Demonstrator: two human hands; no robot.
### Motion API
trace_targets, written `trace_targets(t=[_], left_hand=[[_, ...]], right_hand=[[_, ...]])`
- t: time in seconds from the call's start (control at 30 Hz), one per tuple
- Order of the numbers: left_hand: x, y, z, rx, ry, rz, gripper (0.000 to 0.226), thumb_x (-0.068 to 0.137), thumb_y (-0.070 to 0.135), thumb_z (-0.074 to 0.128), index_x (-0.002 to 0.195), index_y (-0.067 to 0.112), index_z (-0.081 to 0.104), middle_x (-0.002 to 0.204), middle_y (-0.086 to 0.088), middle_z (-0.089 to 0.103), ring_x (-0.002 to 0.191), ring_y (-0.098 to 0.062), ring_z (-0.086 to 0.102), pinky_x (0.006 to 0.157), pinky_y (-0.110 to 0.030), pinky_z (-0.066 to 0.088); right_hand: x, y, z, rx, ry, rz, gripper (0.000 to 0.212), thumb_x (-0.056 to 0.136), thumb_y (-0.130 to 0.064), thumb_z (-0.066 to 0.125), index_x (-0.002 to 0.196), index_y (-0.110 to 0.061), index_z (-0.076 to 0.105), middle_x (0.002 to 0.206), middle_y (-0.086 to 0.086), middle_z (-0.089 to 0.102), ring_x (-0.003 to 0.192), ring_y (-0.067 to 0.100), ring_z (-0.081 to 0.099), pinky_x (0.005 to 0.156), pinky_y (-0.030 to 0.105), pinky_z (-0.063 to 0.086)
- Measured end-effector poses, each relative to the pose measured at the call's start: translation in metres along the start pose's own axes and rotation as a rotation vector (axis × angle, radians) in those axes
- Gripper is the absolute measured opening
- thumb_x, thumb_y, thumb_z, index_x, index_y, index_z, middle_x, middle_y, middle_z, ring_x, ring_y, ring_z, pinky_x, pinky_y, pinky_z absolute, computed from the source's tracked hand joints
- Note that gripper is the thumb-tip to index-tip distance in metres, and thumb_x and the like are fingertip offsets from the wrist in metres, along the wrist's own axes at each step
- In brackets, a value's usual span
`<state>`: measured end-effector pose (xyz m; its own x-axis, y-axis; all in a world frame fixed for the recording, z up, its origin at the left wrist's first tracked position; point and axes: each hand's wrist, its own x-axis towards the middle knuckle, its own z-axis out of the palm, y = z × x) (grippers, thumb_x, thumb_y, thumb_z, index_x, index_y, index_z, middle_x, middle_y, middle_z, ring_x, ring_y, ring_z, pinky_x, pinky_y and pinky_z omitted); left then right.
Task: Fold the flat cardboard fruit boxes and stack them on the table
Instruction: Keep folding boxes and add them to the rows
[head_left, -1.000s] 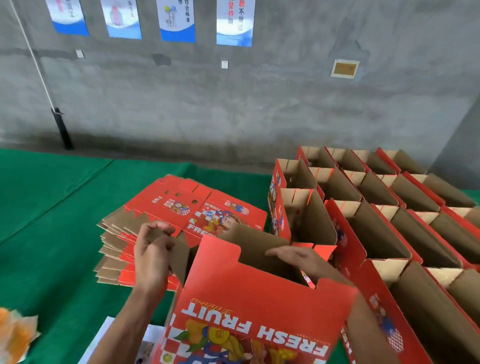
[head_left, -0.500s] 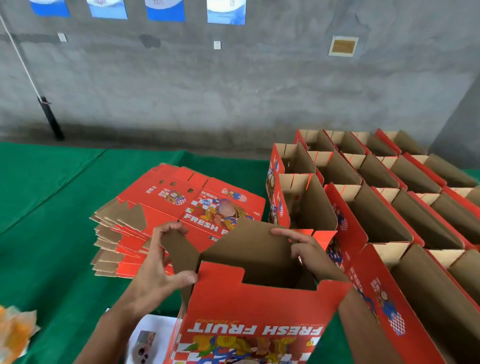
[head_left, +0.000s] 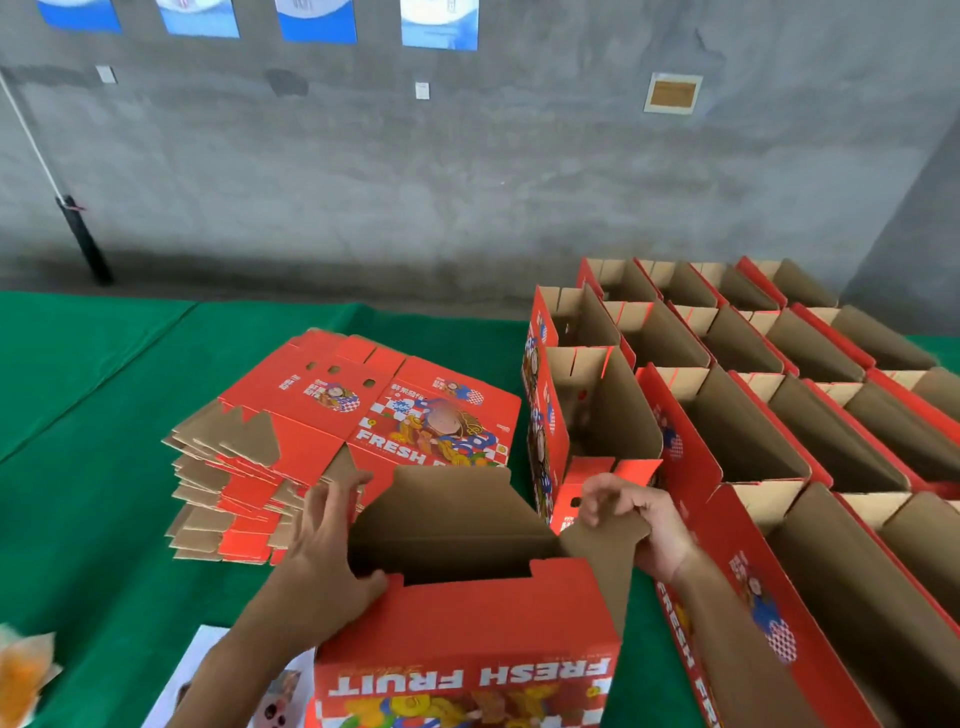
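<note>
- a half-folded red box (head_left: 467, 639) was seen upright at the near edge of the green table (head_left: 104, 467), its open top turned to the camera and "fresh fruit" printed upside down on the near wall.
- the box's left end flap was gripped by the left hand (head_left: 324, 561), fingers spread along the outside and the thumb hooked over the near corner.
- the brown right end flap was pinched at its top edge by the right hand (head_left: 641, 525), fingers curled over it.
- a pile of flat boxes (head_left: 332, 447) was seen just behind the left hand.
- rows of folded boxes (head_left: 753, 405) were seen standing open-topped on the right, touching side by side.
- a white printed sheet (head_left: 208, 680) was seen under the left forearm.
</note>
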<state>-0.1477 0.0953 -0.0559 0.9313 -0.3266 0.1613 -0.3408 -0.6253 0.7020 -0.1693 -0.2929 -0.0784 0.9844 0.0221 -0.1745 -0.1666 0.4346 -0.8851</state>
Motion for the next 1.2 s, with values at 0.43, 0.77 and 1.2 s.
trace_targets(t=[0.43,0.77,1.2], left_hand=[[-0.014,-0.004,0.033,0.136,-0.276,-0.125,0.083,0.075,0.101,0.014,0.140,0.071,-0.026,0.156,0.040,-0.027,0.151,-0.003,-0.017,0.122,-0.061,0.020],[-0.008,-0.021,0.039,0.027,-0.198,-0.084,0.097,0.087,0.024,0.078,0.146,0.067,0.013,0.139,0.022,0.038,0.126,-0.001,0.042,0.112,-0.032,0.039],[-0.002,-0.021,0.036,0.053,-0.309,-0.209,0.108,0.049,0.097,0.069,0.141,0.050,0.040,0.135,0.028,0.038,0.121,0.000,0.049,0.104,-0.027,0.044]], right_hand=[[-0.021,0.023,0.072,-0.736,-0.159,-0.244,0.053,0.100,-0.029,0.025,0.150,-0.029,0.042,0.145,-0.015,0.060,0.137,0.007,0.049,0.115,0.023,0.029],[-0.028,0.044,0.065,-1.133,-0.090,-0.177,0.087,0.095,-0.029,0.069,0.149,-0.069,0.013,0.148,-0.050,0.028,0.143,-0.019,0.025,0.121,0.029,0.029],[-0.020,0.040,0.073,-1.422,-0.193,-0.012,0.076,0.072,-0.085,0.065,0.139,-0.056,0.047,0.123,-0.034,0.063,0.110,-0.011,0.058,0.098,0.020,0.047]])
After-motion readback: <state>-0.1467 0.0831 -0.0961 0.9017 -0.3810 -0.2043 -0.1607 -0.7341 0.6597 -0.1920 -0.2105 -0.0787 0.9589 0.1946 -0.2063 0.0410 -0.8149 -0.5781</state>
